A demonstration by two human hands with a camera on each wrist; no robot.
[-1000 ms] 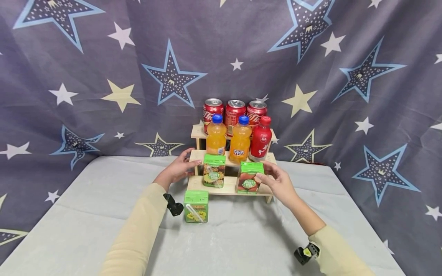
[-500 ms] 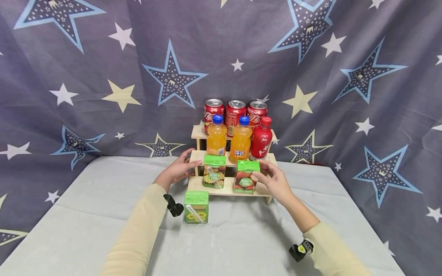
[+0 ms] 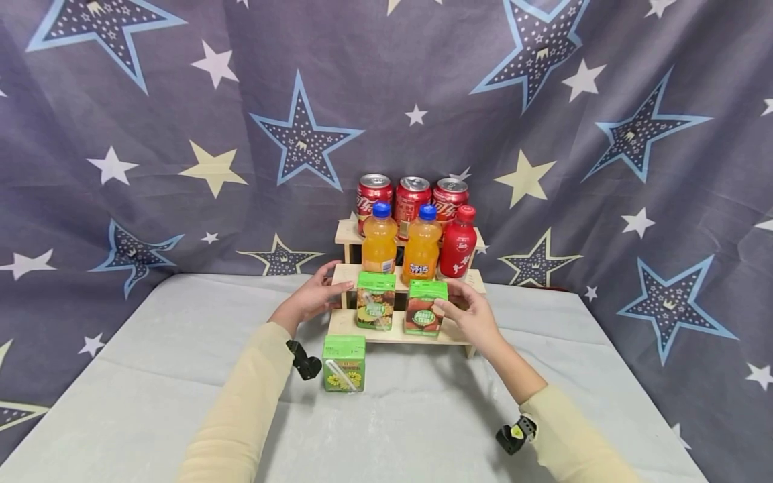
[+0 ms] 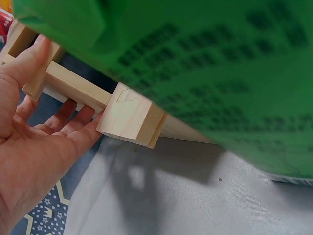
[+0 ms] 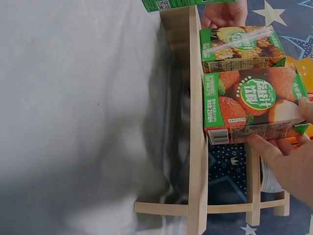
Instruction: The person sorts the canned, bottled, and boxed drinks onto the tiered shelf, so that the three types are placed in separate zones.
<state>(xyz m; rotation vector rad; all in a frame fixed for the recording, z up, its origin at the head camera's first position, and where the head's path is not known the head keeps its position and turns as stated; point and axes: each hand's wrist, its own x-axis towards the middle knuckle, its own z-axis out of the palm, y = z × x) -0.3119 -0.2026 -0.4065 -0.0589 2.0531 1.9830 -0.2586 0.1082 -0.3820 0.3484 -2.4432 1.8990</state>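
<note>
My right hand grips a green-topped lychee juice box, thumb at its front and fingers along its right side. The box stands on the bottom tier of a wooden three-tier rack. To its left, a pineapple juice box stands on the same tier with a straw on its front. My left hand holds the rack's left side; in the left wrist view the thumb lies over a board and the fingers reach under the wood. A third juice box, with yellow flowers, stands on the table before the rack's left end.
Two orange drink bottles and a red bottle stand on the middle tier. Behind them, red cola cans line the top tier. A star-patterned curtain hangs behind the pale table cover.
My right hand has moved the lychee juice box leftward along the bottom tier, closer to the pineapple one. My left hand has stayed at the rack.
</note>
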